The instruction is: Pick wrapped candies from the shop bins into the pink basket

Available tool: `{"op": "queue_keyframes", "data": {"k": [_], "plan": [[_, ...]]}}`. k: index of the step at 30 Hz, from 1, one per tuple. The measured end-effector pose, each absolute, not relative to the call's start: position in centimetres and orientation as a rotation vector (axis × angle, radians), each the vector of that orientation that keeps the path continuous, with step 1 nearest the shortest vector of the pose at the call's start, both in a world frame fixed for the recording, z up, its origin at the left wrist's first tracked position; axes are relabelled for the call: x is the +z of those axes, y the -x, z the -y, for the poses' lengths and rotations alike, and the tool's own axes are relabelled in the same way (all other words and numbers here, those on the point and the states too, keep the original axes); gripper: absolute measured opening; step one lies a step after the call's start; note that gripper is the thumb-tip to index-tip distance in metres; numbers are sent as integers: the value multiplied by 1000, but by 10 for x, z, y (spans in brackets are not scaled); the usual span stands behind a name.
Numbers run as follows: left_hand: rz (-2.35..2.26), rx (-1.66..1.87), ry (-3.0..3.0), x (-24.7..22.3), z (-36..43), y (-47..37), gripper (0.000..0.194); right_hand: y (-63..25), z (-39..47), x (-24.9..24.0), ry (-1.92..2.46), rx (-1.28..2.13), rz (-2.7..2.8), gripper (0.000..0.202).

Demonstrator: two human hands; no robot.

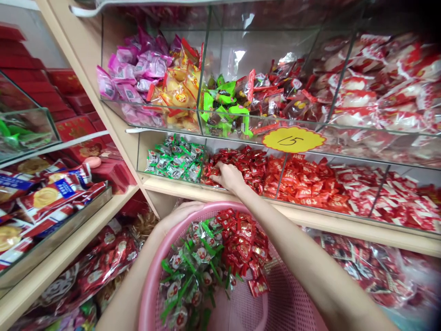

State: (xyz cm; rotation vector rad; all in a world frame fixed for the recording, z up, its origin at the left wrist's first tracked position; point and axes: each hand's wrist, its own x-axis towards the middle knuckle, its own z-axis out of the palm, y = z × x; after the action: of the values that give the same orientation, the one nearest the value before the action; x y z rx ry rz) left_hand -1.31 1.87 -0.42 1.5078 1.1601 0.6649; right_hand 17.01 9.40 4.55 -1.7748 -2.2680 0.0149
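A pink perforated plastic basket [156, 262] is tilted in front of me. My left hand [181, 214] grips its far rim, with the fingers over the edge. Inside lie green-and-clear wrapped candies [193, 271] on the left and red-wrapped candies [243, 239] on the right; part of the pink bottom shows. My right hand [230, 177] reaches over the basket into a shelf compartment of small red-wrapped candies [251, 161]. Its fingers curl round some of them, and the fingertips are partly hidden among the wrappers.
Left of that compartment are green-and-silver candies [175, 158]; orange-red packets [306, 181] and red-and-white ones [396, 193] lie right. A yellow tag [294, 139] marked 15 hangs from the glass-fronted upper shelf [268, 122]. A wooden ledge [330, 218] runs above the basket; bagged sweets [361, 262] lie below.
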Motion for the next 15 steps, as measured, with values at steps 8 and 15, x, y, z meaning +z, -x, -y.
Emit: {"op": "queue_keyframes", "data": {"k": [8,15], "plan": [[-1146,662,-1559,-9,-19,17,33,-171,-89,48,1667,23,2277,41],[-1170,657,-1550,7,-13,12,29,-172,-89,49,1618,68,2185,43]]}}
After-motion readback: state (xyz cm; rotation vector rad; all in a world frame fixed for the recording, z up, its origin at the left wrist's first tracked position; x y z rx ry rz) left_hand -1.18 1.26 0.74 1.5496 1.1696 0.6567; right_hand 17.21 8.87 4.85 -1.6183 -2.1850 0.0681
